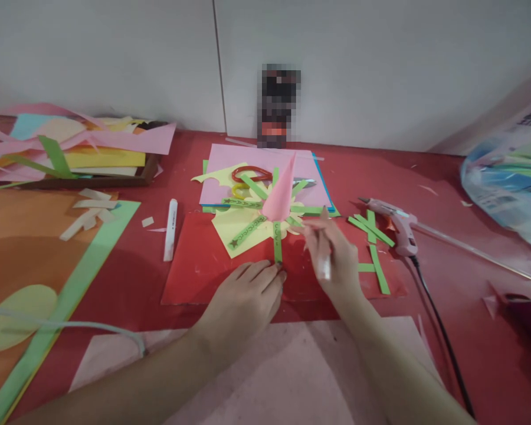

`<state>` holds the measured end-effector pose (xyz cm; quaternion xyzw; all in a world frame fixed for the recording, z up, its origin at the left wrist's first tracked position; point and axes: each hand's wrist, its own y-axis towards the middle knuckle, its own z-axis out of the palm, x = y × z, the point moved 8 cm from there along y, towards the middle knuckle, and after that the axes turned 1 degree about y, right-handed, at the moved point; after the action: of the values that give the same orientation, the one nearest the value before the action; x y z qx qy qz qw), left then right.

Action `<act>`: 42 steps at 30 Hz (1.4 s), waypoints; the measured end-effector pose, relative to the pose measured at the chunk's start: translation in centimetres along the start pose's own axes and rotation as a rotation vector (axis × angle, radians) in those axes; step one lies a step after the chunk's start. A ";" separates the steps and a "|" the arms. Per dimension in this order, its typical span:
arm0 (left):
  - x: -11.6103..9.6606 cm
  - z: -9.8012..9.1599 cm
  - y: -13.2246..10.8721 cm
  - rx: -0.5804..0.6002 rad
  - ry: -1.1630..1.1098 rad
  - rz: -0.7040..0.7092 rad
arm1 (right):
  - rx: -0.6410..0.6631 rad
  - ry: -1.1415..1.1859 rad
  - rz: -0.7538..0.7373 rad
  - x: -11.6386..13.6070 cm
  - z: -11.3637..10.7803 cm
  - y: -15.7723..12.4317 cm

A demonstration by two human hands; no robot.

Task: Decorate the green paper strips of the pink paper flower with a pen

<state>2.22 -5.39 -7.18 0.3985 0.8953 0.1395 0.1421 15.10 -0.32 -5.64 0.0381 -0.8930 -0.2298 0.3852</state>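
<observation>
While the left hand (pixel 252 289) lies low with its fingers close together at the near end of a green strip (pixel 278 239), pinching or only pressing, I cannot tell which, the right hand (pixel 338 257) grips a white pen (pixel 324 267), blurred. Between the hands, bare red board (pixel 190 265) gives some room, and more lies left of the left wrist, out to the board's left edge. Loose green strips (pixel 379 271) and a glue gun (pixel 392 221) crowd the right; scissors (pixel 252 172) and stacked paper (pixel 243 154) close off the back. The pink cone (pixel 279 198) stands near the board's far edge, point up, its long axis nearly upright with a slight rightward lean. Strips radiate from its base; the one at the left fingertips runs lengthwise toward the person.
</observation>
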 end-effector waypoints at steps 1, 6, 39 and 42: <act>0.0 0.1 0.0 0.009 -0.003 -0.005 | -0.093 0.099 0.031 0.0 -0.7 -0.1; -0.1 0.5 -0.1 0.047 0.023 0.005 | -0.142 0.456 0.182 -0.7 -0.5 -0.5; -0.2 0.5 -0.1 0.043 0.037 -0.021 | 0.159 0.411 0.298 -1.4 2.6 -0.6; -0.2 0.4 -0.1 0.039 0.034 -0.021 | 0.140 0.424 0.319 -1.5 2.4 -0.6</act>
<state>2.41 -5.53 -7.56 0.3891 0.9043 0.1273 0.1209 14.42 0.46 -8.32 -0.0294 -0.8007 -0.0908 0.5914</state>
